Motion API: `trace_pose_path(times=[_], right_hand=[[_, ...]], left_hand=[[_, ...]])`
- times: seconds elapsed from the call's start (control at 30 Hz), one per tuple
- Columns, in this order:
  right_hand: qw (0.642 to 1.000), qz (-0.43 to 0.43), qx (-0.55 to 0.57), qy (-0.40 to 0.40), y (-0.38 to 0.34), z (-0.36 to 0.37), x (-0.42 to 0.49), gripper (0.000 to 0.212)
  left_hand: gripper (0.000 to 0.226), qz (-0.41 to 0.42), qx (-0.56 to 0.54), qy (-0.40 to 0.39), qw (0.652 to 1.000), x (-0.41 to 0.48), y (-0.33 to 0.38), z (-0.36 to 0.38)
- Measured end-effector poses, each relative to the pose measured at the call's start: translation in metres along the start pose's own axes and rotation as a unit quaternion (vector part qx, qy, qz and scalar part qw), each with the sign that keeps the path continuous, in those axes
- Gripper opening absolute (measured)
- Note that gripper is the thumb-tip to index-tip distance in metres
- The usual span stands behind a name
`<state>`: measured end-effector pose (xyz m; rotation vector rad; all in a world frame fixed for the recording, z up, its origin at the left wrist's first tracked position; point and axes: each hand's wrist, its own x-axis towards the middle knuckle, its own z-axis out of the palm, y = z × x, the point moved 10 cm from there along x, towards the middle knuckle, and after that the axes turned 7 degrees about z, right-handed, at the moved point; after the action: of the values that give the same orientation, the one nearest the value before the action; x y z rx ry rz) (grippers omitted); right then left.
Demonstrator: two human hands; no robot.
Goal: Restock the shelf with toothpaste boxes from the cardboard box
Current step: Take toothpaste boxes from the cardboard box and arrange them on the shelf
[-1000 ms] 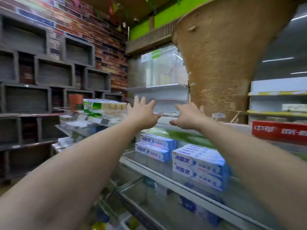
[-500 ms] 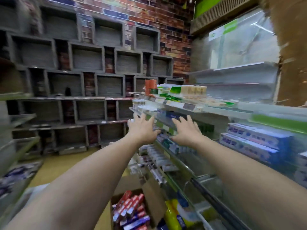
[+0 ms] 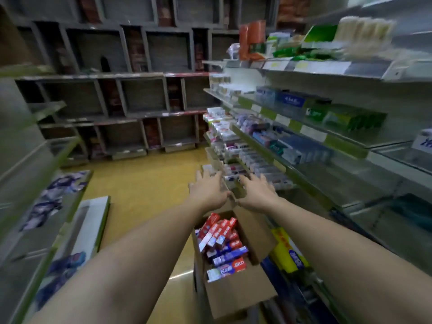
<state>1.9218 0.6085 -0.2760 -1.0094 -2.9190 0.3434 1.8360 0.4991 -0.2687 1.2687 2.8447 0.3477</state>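
— Where did you have the hands?
— Both were out ahead of me, the left hand point(image 3: 209, 191) and the right hand point(image 3: 256, 192) side by side, backs up, over the far end of the cardboard box point(image 3: 236, 298)
— And the grip?
— Released on both hands: fingers straight and spread, nothing in them
— The stock?
— The toothpaste boxes point(image 3: 222, 239), red and blue, lay piled in the cardboard box, which stood open under my forearms, just beside the shelf point(image 3: 280, 165) on my right. A yellow package point(image 3: 286, 251) sat between the two
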Motion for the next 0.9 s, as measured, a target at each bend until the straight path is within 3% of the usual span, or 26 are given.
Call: trace_pose_path(times=[0.17,0.47,0.77,0.9], right_hand=[[0.997,-0.001,0.006,-0.072,0.002,0.078,0.047,0.086],[0.980,0.028,0.027,-0.194,0.032,0.243,0.143,0.084],[0.951,0.071,0.049,-0.297,0.069,0.373,0.207,0.081],[0.935,0.101,0.077,-0.331,0.073,0.407,0.228,0.073]], left_hand=[[0.084,-0.025,-0.011,-0.066,0.997,0.032,-0.042,0.084],[0.077,-0.065,-0.061,-0.129,0.988,0.102,-0.096,0.225],[0.069,-0.159,-0.133,-0.228,0.951,0.134,-0.122,0.356],[0.068,-0.205,-0.159,-0.237,0.936,0.148,-0.139,0.391]])
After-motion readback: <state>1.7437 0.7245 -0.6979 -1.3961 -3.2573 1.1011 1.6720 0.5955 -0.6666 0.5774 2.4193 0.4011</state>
